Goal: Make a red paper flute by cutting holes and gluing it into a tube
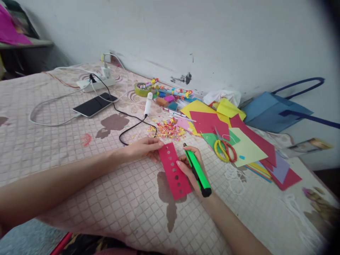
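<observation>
A deep-pink paper strip (170, 173) with a line of round holes is held up just above the cloth-covered tabletop (119, 198), slanting from eleven o'clock down to five. The left hand (148, 148) pinches its corner at eleven o'clock between thumb and fingers. The right hand (192, 166) grasps a green-and-black tool (198, 170), and its thumb also lies on the strip's edge at three o'clock.

Counting from the strip, a heap of paper scraps (172, 131) lies at twelve o'clock, near the left hand's fingertips. A white stick-shaped device (148, 104) on a black cable and a roll of tape (142, 91) lie towards eleven, and a phone (92, 106) at ten. Scissors with yellow and red handles (225, 151) rest on coloured sheets at two o'clock; loose white string (235, 179) lies at three.
</observation>
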Demonstrator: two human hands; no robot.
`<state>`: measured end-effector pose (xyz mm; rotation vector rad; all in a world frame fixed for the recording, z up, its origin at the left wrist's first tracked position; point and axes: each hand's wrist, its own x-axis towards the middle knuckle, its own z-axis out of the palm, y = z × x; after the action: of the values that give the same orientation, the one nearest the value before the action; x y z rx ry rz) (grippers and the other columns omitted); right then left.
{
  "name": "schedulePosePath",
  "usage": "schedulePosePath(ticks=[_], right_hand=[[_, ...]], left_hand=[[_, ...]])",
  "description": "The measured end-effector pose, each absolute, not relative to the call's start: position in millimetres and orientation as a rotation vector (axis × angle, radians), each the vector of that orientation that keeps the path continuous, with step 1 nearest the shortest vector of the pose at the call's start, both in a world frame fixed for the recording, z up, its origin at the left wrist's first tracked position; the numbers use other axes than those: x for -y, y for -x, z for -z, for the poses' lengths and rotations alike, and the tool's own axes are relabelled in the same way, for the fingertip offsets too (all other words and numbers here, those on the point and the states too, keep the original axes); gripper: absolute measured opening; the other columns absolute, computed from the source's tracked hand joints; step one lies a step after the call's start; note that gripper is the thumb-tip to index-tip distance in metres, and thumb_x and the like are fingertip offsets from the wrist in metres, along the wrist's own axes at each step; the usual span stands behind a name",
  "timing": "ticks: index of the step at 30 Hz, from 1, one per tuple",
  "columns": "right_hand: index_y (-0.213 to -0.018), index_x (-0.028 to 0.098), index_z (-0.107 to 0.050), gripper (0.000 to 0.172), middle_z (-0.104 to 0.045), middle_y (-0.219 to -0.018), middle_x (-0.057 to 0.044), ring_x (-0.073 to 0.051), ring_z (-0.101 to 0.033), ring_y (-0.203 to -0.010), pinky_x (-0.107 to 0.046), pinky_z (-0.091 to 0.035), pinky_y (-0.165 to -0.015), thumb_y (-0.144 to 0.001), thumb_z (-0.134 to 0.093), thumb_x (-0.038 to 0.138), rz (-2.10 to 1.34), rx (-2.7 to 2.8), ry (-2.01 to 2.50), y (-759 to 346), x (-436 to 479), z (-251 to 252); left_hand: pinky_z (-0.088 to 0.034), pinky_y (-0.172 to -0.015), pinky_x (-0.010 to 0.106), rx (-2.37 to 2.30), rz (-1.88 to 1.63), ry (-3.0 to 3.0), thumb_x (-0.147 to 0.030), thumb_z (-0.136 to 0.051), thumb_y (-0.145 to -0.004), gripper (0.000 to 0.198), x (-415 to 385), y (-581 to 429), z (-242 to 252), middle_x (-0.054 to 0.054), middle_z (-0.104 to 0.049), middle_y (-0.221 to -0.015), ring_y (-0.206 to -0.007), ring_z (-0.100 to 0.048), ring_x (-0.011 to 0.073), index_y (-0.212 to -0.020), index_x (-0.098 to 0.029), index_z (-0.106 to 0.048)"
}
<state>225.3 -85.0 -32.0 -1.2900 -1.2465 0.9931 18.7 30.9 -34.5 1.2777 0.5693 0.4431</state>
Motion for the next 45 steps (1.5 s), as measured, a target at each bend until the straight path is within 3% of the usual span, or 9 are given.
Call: schedulePosePath(ticks=[3,6,11,17,21,26,35,39,45], right_hand=[[-0.114,0.029,-0.050,0.040,-0.066,-0.078,0.004,-0.014,-0.064,-0.065,-0.026,-0.055,-0.062,-0.084,-0.074,0.037,-0.985,1.246,1.284,-226,90,34],[-0.117,0.029,-0.050,0.034,-0.069,-0.082,0.003,-0.014,-0.064,-0.065,-0.026,-0.054,-0.060,-0.089,-0.069,0.038,-0.900,1.254,1.281,-233,90,35],[-0.117,0.028,-0.050,0.029,-0.068,-0.076,0.004,-0.014,-0.062,-0.060,-0.027,-0.051,-0.058,-0.092,-0.063,0.036,-0.534,1.330,1.402,-269,77,32],[-0.109,0.030,-0.069,0.028,-0.066,-0.072,0.002,-0.019,-0.061,-0.063,-0.032,-0.047,-0.063,-0.081,-0.069,0.026,-0.474,1.442,1.579,-311,71,30],[-0.107,0.030,-0.071,0.032,-0.067,-0.077,0.001,-0.021,-0.062,-0.070,-0.034,-0.048,-0.067,-0.076,-0.070,0.021,-0.514,1.460,1.587,-319,70,33],[-0.111,0.031,-0.062,0.032,-0.066,-0.078,0.002,-0.018,-0.064,-0.067,-0.029,-0.048,-0.059,-0.080,-0.072,0.034,-0.652,1.402,1.557,-315,70,40],[-0.111,0.029,-0.054,0.040,-0.074,-0.089,-0.001,-0.016,-0.066,-0.065,-0.028,-0.050,-0.056,-0.081,-0.075,0.045,-1.013,1.349,1.433,-294,77,36],[-0.111,0.029,-0.054,0.045,-0.073,-0.087,0.001,-0.017,-0.068,-0.072,-0.031,-0.053,-0.066,-0.075,-0.080,0.034,-1.002,1.361,1.463,-290,79,38],[-0.108,0.028,-0.053,0.045,-0.072,-0.081,0.001,-0.016,-0.065,-0.067,-0.030,-0.050,-0.062,-0.073,-0.080,0.036,-0.992,1.303,1.500,-287,77,38]], left_hand=[[-0.050,-0.053,0.019,-0.529,-0.445,-1.318,-0.056,-0.084,-0.074,0.047,-31,-17,34,0.000,-0.069,-0.065,-0.053,-0.062,0.0090,-0.085,-0.014,-0.067],[-0.049,-0.052,0.018,-0.494,-0.510,-1.350,-0.053,-0.080,-0.080,0.041,-30,-15,34,-0.002,-0.067,-0.060,-0.050,-0.059,0.0080,-0.085,-0.015,-0.065],[-0.054,-0.081,0.024,-0.383,-0.652,-1.446,-0.046,-0.080,-0.083,0.033,-31,-5,24,0.007,-0.073,-0.108,-0.095,-0.070,0.0149,-0.082,-0.016,-0.066],[-0.055,-0.083,0.028,-0.274,-0.482,-1.659,-0.036,-0.079,-0.085,0.029,-39,2,19,0.014,-0.070,-0.119,-0.106,-0.069,0.0237,-0.070,-0.013,-0.071],[-0.055,-0.082,0.026,-0.286,-0.412,-1.727,-0.030,-0.078,-0.086,0.023,-43,1,26,0.013,-0.071,-0.116,-0.102,-0.069,0.0217,-0.071,-0.013,-0.071],[-0.054,-0.081,0.025,-0.308,-0.376,-1.739,-0.024,-0.075,-0.086,0.014,-47,3,31,0.011,-0.071,-0.114,-0.096,-0.069,0.0183,-0.078,-0.014,-0.072],[-0.054,-0.079,0.025,-0.339,-0.357,-1.693,-0.035,-0.073,-0.089,0.024,-47,3,31,0.011,-0.072,-0.113,-0.094,-0.069,0.0177,-0.079,-0.014,-0.067],[-0.053,-0.081,0.026,-0.373,-0.369,-1.684,-0.035,-0.068,-0.092,0.020,-46,2,30,0.010,-0.073,-0.109,-0.093,-0.068,0.0165,-0.094,-0.015,-0.069],[-0.053,-0.082,0.025,-0.407,-0.377,-1.690,-0.026,-0.064,-0.092,0.021,-47,3,32,0.006,-0.074,-0.105,-0.089,-0.068,0.0145,-0.111,-0.017,-0.069]])
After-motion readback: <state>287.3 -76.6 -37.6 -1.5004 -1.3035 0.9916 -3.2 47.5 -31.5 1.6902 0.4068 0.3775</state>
